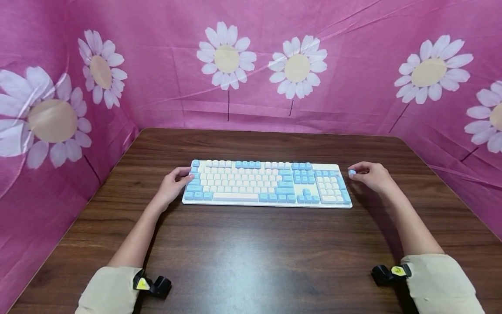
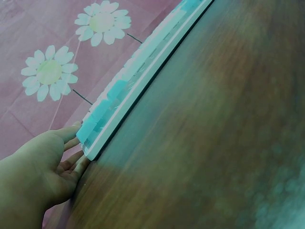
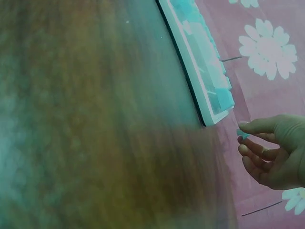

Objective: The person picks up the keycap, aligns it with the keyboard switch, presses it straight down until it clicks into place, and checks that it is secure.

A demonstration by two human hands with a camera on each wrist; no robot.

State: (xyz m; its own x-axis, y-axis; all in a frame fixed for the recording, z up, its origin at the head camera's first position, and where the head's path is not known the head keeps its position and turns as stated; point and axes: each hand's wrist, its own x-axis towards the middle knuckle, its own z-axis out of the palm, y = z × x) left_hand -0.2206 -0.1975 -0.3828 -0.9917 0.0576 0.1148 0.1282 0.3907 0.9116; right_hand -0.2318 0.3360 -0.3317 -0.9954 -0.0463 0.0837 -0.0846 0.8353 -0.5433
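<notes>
A full-size keyboard [image 1: 235, 196] with white and light blue keys lies on the wooden table in the head view. At its left end my left hand [image 1: 172, 186] holds the edge, thumb by the blue keys and the other fingers along the side. The left wrist view shows that hand [image 2: 45, 167] at the keyboard's corner [image 2: 93, 149]. Just beyond the right end, my right hand [image 1: 374, 176] pinches a small light blue keycap [image 1: 351, 172] between thumb and index finger. In the right wrist view the keycap [image 3: 243, 134] is partly covered by the fingertips, apart from the keyboard [image 3: 209, 90].
The dark wooden table [image 1: 251, 244] spreads around the keyboard. A pink cloth with large white daisies [image 1: 296, 68] hangs behind and at both sides. Black wrist cameras [image 1: 154, 285] are strapped at both sleeves.
</notes>
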